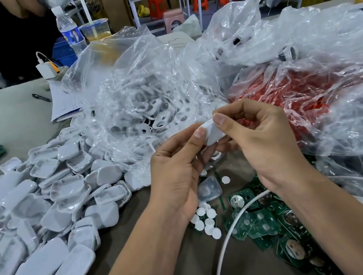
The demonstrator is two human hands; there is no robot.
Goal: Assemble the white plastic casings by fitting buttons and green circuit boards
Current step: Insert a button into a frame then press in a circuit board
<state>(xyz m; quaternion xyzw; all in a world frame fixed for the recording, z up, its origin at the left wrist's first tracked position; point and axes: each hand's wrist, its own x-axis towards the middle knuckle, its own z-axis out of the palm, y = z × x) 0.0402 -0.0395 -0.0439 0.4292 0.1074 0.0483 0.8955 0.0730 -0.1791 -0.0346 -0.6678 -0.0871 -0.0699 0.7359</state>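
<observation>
While both hands' fingers (pixel 199 132) pinch casing (pixel 213 131) | buttons (pixel 206 222), boards (pixel 266 220) beneath | bags (pixel 146 84) behind

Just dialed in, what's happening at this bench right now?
A person holds one white casing up over the table, pinched between the left hand and right hand. Loose white buttons and green circuit boards lie below the hands. A heap of white casings sits at left; bags of parts lie behind.

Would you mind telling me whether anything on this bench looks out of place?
A white cable loops across the green circuit boards, beside the loose white buttons; it could snag parts there.
</observation>
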